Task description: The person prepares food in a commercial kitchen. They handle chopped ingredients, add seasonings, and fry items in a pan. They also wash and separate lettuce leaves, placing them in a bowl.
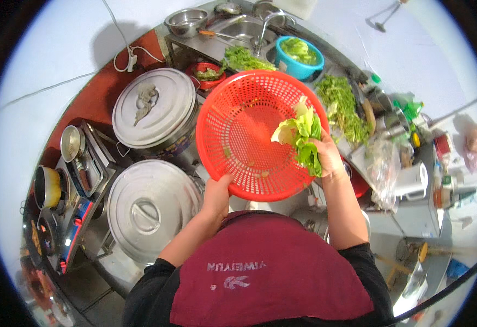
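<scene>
A red plastic colander basket (244, 122) is held up in front of me, tilted so that its inside shows. My left hand (217, 197) is closed on its near left rim, the thumb over the edge. Pale green and dark green lettuce leaves (303, 133) are in my right hand (328, 155), at the basket's right side. That hand's fingers are partly hidden behind the leaves, and I cannot tell whether it also grips the rim. A few small bits of leaf cling to the basket's inner wall.
Two large lidded metal pots (154, 210) stand at the left. Behind the basket are a sink with a tap (263, 32), a blue basin (299, 68) of greens and a leafy pile (249, 59). More greens (341, 103) lie on the right counter, near a white jug (413, 180).
</scene>
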A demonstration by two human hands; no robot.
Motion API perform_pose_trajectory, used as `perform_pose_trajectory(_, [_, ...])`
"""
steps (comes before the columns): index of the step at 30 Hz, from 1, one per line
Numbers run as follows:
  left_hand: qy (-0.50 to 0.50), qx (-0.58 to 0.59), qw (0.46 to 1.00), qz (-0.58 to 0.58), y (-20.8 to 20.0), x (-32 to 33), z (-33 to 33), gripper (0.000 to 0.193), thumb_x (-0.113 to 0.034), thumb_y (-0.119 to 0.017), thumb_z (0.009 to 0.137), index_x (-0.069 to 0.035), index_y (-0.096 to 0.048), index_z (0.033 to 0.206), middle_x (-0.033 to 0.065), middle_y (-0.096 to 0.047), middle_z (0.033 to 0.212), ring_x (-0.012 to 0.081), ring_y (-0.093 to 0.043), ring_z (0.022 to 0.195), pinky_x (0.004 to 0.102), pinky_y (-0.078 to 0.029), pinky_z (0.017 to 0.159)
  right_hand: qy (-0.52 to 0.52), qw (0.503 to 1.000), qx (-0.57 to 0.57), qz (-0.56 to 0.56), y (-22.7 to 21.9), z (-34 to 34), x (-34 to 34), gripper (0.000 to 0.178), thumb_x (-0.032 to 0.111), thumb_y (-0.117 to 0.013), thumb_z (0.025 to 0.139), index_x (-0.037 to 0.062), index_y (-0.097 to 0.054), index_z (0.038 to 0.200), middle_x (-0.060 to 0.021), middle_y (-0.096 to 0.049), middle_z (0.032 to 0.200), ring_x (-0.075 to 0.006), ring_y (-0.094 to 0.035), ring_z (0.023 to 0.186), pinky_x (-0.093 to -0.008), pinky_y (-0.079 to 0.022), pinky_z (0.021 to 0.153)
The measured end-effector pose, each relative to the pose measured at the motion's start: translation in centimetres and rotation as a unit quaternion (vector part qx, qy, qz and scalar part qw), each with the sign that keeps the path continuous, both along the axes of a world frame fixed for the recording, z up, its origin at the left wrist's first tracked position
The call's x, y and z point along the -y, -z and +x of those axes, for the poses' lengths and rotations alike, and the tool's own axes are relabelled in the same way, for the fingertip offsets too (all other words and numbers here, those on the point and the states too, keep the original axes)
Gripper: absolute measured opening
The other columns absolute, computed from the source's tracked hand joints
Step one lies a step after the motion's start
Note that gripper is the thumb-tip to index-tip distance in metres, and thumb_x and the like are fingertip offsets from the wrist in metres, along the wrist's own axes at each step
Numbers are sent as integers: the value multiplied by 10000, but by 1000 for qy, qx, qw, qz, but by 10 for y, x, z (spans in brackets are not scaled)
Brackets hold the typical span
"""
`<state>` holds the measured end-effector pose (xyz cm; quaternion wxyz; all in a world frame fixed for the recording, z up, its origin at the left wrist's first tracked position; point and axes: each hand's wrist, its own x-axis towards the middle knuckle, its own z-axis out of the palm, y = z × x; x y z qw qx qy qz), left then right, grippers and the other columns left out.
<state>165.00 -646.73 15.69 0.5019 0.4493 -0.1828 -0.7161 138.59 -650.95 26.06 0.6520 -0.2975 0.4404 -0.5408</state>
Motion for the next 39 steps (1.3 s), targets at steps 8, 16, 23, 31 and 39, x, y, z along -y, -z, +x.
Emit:
perform_pose_trajectory(8, [-43,20,998,-34,-11,77,-46,346,-22,-532,889,36,-567,1229,142,-665,1138,241,-656,999,386,-539,877,-65,992,-84,-62,21,-28,101,549,-24,-689,856,35,-498,1367,-88,-635,1243,-216,-631,1103,-360,-519,945])
perform_pose_trajectory(16, [-54,25,998,-12,8,191,-39,379,0,-496,884,41,-554,1257,156,-654,1197,260,-657,1048,395,-540,892,-21,999,-24,-40,12,-58,209,473,24,-638,889,53,-525,1348,-99,-660,1185,-228,-668,1014,-383,-579,839])
perform_pose_trajectory(23, [-88,105,990,29,8,330,27,387,-1,-502,861,56,-549,1242,153,-654,1170,266,-668,1006,386,-559,854,149,979,-142,-13,0,-110,355,405,85,-647,895,20,-542,1281,-123,-667,1122,-227,-675,950,-357,-578,795])
perform_pose_trajectory(31, [-188,120,967,-121,-21,508,64,413,-20,-556,899,39,-516,1306,128,-602,1270,258,-586,1152,379,-461,1000,282,915,-259,127,74,-206,487,543,353,-661,922,-6,-555,1316,-111,-617,1183,-216,-593,1053,-371,-462,914])
perform_pose_trajectory(39, [-282,571,521,-568,-60,745,-29,717,34,-639,737,-93,-488,1426,189,-580,1338,350,-617,1116,404,-517,927,149,971,-103,159,112,-159,416,344,233,-596,978,-6,-583,1225,-104,-676,1091,-184,-640,945,-326,-524,833])
